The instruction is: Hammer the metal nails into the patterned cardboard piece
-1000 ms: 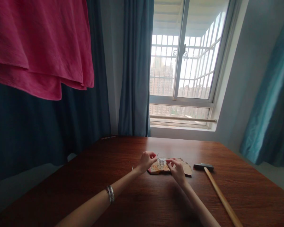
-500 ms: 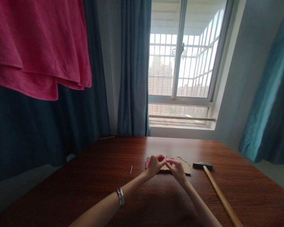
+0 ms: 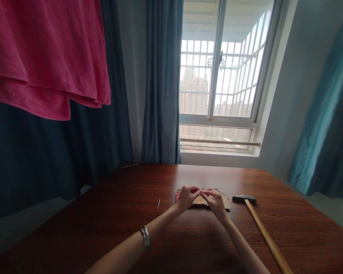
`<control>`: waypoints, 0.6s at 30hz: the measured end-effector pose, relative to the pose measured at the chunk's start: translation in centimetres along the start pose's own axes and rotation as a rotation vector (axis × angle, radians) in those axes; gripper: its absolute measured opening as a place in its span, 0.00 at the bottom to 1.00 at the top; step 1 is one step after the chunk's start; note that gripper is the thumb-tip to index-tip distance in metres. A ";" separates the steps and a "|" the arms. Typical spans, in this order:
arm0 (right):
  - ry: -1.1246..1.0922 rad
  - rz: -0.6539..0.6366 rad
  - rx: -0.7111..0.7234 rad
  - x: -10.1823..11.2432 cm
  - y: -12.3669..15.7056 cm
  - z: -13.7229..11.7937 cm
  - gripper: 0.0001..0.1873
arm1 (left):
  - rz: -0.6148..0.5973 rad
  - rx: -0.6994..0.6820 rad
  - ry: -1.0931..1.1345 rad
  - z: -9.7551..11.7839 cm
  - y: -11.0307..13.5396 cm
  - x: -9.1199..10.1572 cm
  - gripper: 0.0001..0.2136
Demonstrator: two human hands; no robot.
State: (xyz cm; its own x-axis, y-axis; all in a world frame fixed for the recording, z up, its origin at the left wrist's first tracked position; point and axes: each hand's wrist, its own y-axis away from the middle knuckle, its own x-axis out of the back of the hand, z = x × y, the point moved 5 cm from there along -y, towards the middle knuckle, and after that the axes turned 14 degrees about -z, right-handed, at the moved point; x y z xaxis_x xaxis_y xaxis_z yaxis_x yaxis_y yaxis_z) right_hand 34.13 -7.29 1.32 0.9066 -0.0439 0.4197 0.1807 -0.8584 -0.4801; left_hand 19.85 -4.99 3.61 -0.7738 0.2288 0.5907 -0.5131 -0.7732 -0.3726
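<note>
My left hand [image 3: 187, 198] and my right hand [image 3: 215, 200] meet fingertip to fingertip above a flat tan piece [image 3: 224, 201] with a pink left end. Both are closed in a pinch. A short, thin, dark pin-like thing [image 3: 203, 188] sticks up where the fingertips come together; its lower part is hidden by them. Along the far right edge of the tan piece runs a row of small dark slanted marks, too small to make out. The hands cover much of the piece's middle.
To the right lies a hammer [image 3: 263, 228], its dark head away from me and its wooden handle towards me. A thin metal rod [image 3: 158, 204] rests left of the hands on the brown table [image 3: 103, 213]. A pink cloth [image 3: 51, 57] hangs at upper left.
The thin pin-like thing and the fingertips of my right hand have shifted slightly to the right. Both hands stay pinched together over the tan piece.
</note>
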 end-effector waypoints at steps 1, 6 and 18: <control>-0.017 0.007 -0.014 0.1 0.0 0.4 0.14 | 0.022 -0.014 0.003 0.0 -0.1 0.4 0.11; -0.047 0.021 -0.060 0.4 -0.2 2.7 0.17 | 0.190 -0.010 0.085 -1.9 -1.6 3.4 0.12; 0.085 -0.007 -0.094 -0.7 -1.3 5.2 0.13 | 0.356 0.171 0.581 -9.8 -3.6 2.8 0.11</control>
State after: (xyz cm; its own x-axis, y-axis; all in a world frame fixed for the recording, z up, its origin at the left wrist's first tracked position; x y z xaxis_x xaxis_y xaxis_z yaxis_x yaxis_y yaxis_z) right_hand 35.30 -3.50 -2.36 0.8692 -0.0773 0.4884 0.1467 -0.9029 -0.4040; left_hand 15.85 4.27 -0.40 -0.9815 0.1866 -0.0419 -0.1631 -0.9312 -0.3260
